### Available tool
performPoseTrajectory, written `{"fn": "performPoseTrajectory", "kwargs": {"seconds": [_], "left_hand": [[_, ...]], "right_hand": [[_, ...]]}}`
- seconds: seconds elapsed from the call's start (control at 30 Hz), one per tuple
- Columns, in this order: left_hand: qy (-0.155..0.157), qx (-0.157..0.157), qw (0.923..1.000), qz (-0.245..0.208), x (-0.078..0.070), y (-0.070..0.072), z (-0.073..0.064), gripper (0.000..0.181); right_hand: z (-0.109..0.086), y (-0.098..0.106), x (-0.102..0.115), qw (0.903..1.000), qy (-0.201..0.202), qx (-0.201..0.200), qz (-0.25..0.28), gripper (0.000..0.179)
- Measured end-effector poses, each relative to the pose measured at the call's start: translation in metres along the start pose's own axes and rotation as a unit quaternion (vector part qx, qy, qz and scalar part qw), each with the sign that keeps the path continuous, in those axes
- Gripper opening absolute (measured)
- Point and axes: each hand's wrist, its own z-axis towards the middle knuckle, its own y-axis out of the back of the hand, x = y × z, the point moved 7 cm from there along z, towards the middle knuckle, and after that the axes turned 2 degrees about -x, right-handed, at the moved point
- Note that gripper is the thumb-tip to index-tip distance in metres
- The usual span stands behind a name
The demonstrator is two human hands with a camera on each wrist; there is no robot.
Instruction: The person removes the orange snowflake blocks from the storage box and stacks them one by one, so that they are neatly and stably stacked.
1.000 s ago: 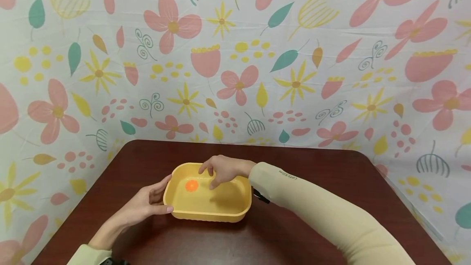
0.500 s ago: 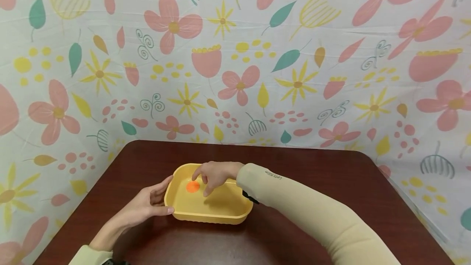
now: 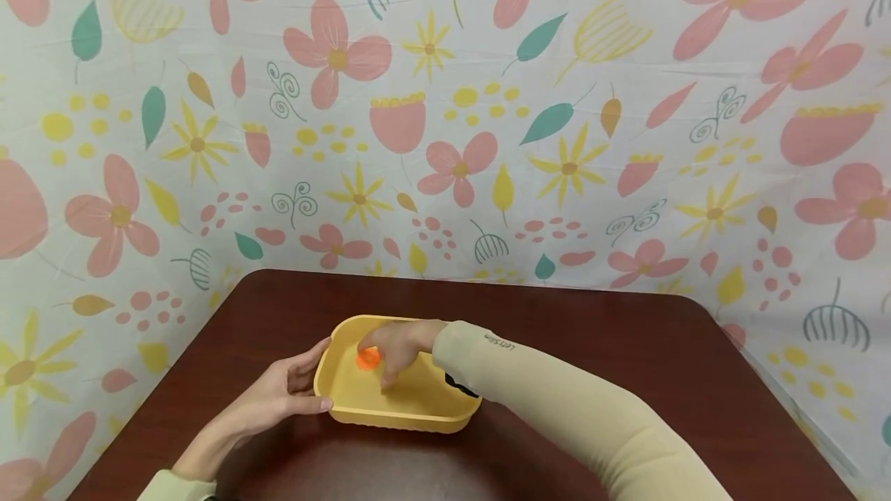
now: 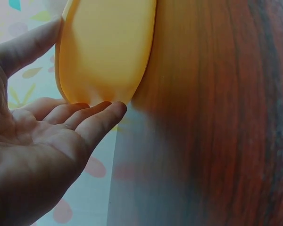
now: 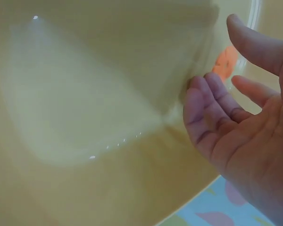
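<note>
A yellow rectangular basin (image 3: 397,418) with rounded corners sits on the table, and my left hand (image 3: 278,393) holds its left end. In the left wrist view, the thumb touches one side of the basin (image 4: 104,47) while the other fingers lie against its end. Inside the basin, near the left end, lies a small round orange piece (image 3: 367,359). My right hand (image 3: 400,350) reaches down into the basin, its fingers spread loosely around that piece. From the right wrist, the orange piece (image 5: 225,63) shows just beyond the fingertips, with nothing in the palm.
The dark reddish-brown table (image 3: 592,362) has rounded back corners. Behind it hangs a white cloth (image 3: 480,199) printed with flowers and leaves. The right forearm in its beige sleeve (image 3: 557,393) crosses over the basin's right side.
My right hand has moved left and lower into the basin, from above its middle to the orange piece. The left hand keeps its hold on the basin's end.
</note>
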Motion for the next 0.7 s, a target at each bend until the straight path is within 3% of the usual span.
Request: {"fn": "performPoseTrajectory", "kwargs": {"seconds": [0.27, 0.5, 0.7], "left_hand": [[0.0, -0.005, 1.0, 0.004, -0.001, -0.001, 0.0, 0.097], [0.007, -0.007, 0.9999, 0.013, -0.001, 0.001, 0.002, 0.097], [0.003, -0.008, 0.9997, 0.022, -0.001, 0.0, 0.002, 0.097]], "right_hand": [[-0.009, -0.005, -0.001, 0.9982, 0.008, -0.004, -0.059, 0.069], [-0.032, -0.012, -0.004, 0.9982, 0.033, -0.003, -0.051, 0.062], [-0.049, -0.014, -0.008, 0.9983, 0.037, -0.04, -0.023, 0.051]]}}
